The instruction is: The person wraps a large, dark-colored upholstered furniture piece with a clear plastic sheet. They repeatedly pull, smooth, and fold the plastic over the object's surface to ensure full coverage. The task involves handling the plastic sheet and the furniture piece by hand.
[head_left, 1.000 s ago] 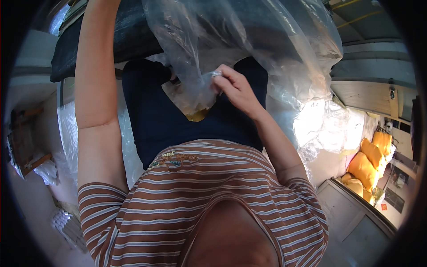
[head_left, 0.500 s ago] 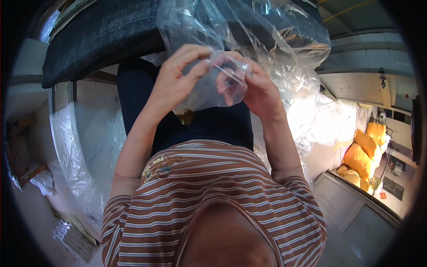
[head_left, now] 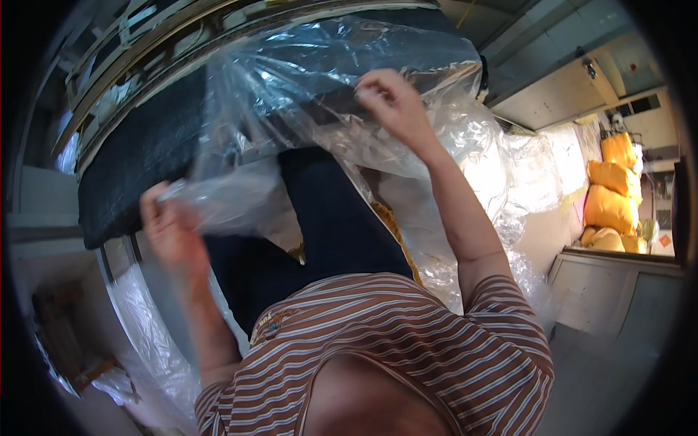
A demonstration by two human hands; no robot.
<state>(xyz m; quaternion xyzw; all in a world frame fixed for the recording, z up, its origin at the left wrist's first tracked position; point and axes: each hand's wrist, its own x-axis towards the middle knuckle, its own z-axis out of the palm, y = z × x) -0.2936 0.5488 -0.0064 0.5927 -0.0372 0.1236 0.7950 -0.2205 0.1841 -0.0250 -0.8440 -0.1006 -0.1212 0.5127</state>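
1. The left hand is blurred, but it seems closed around a gathered end of the clear plastic film, at the left side of the lap.
2. The right hand is raised in front of the film with bent fingers; whether it pinches the film, one cannot tell.
3. The film lies across the dark bench and comes down over the dark trousers, with creases running through it. For good handling, it would probably be better to pull evenly and gently, because such thin film may tear or fold.
4. The near edge of the bench crosses just in front of the knees; the film could catch there.
5. Behind the bench, the wooden frame seems to limit reaching forward.
6. On the right, the shiny plastic heap narrows the side room; the yellow bundles are well apart from the hands.
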